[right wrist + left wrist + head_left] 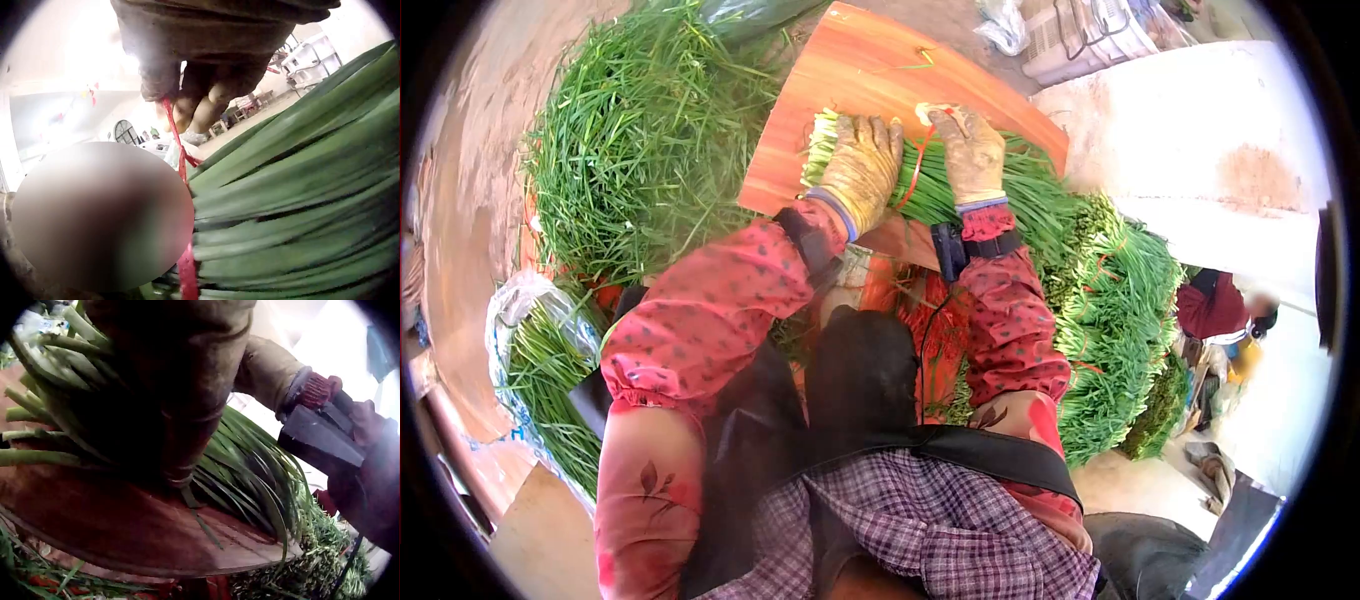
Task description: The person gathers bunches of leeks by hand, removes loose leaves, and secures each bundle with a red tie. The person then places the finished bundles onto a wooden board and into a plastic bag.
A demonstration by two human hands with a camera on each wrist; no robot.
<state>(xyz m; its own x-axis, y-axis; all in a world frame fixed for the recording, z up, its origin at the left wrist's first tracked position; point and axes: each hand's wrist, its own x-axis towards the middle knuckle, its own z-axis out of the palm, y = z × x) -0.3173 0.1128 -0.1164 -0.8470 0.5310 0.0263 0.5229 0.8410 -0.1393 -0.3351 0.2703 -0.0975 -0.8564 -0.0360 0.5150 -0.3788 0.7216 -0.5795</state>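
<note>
A bundle of garlic chives (pixel 1040 205) lies across an orange wood-grain board (pixel 870 65), its pale cut ends to the left. My left hand (pixel 862 172), in a soiled yellow glove, holds the bundle near those ends. In the left wrist view, its thumb or a finger (pixel 187 437) reaches down the bundle's near side to the board. A red tie (pixel 917 172) runs round the chives just right of that hand. My gloved right hand (pixel 972 155) pinches the tie's upper end, and the right wrist view shows the strip (pixel 176 131) pulled up taut from the leaves.
Tied chive bundles (pixel 1115 330) are stacked at right. A big heap of loose greens (pixel 640 140) lies at left, above a plastic bag (pixel 500 310) holding more chives. White crates (pixel 1090 35) stand at the back right. Another person's dark red sleeve (pixel 1205 305) shows at far right.
</note>
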